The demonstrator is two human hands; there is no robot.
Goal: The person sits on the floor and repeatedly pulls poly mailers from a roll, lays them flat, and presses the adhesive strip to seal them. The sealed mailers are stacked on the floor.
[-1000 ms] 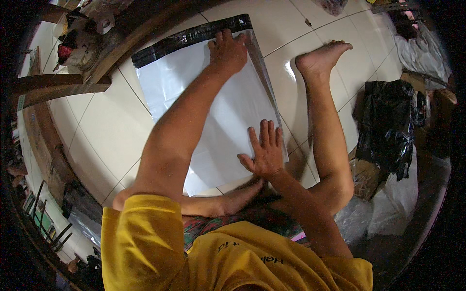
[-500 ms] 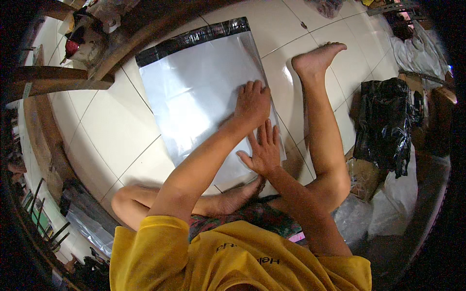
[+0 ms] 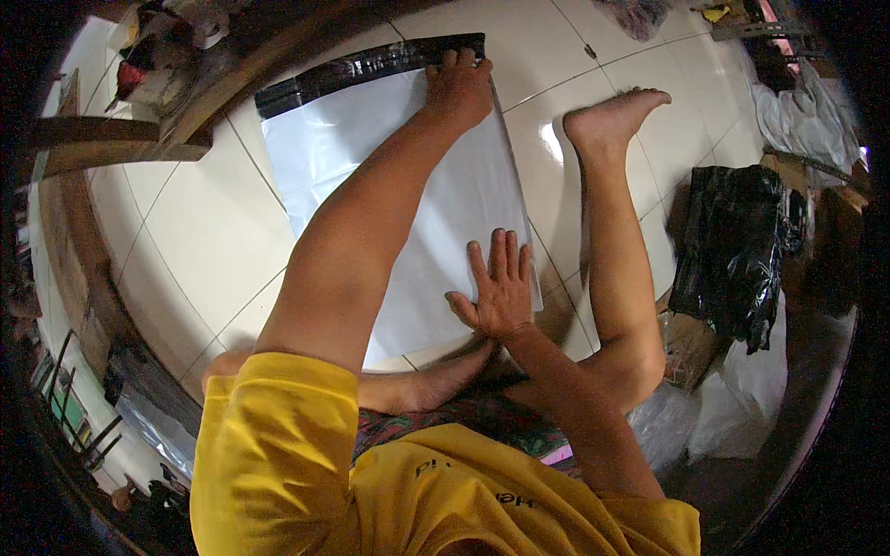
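Observation:
A large flat plastic mailing bag, whitish with a black strip along its far end, lies on the tiled floor before me. My left hand rests on its far right corner, with bent, slightly parted fingers reaching the black strip. Near the bag's close right corner, my right hand lies flat with fingers spread, pressing on the plastic. Nothing shows in either palm. My left forearm hides part of the bag's left side.
My outstretched leg lies to the right of the bag. Beyond it, a crumpled black plastic bag sits on a pile with clear plastic. Dark wooden furniture legs stand at the left.
My left hand has slid away from me along the bag's right side up to the black strip. My right hand stays in nearly the same place.

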